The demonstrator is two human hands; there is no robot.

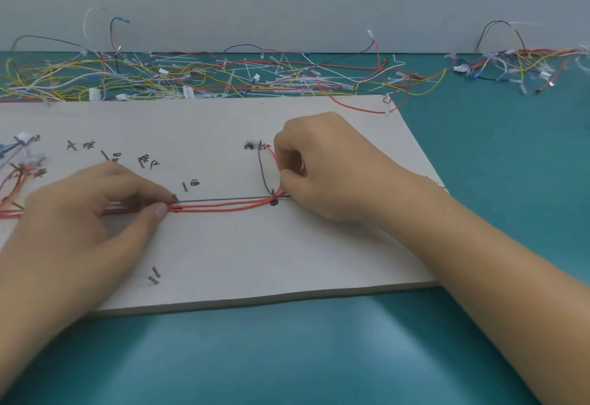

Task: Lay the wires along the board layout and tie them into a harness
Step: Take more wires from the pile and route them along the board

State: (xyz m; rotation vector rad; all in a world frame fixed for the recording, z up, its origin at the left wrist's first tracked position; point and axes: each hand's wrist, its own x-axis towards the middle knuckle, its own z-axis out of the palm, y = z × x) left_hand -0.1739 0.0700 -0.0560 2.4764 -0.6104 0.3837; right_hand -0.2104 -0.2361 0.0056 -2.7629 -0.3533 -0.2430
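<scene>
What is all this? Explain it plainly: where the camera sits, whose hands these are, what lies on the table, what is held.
There is no machine: a person works with bare hands, and the one picture comes from a camera worn on their head, looking forward and down. On the teal table lies a pale board with handwritten marks for the layout. The left hand pinches red wires down on the board; the right hand pinches them at their upward bend. Behind the board lies a tangle of loose wires in many colours.
</scene>
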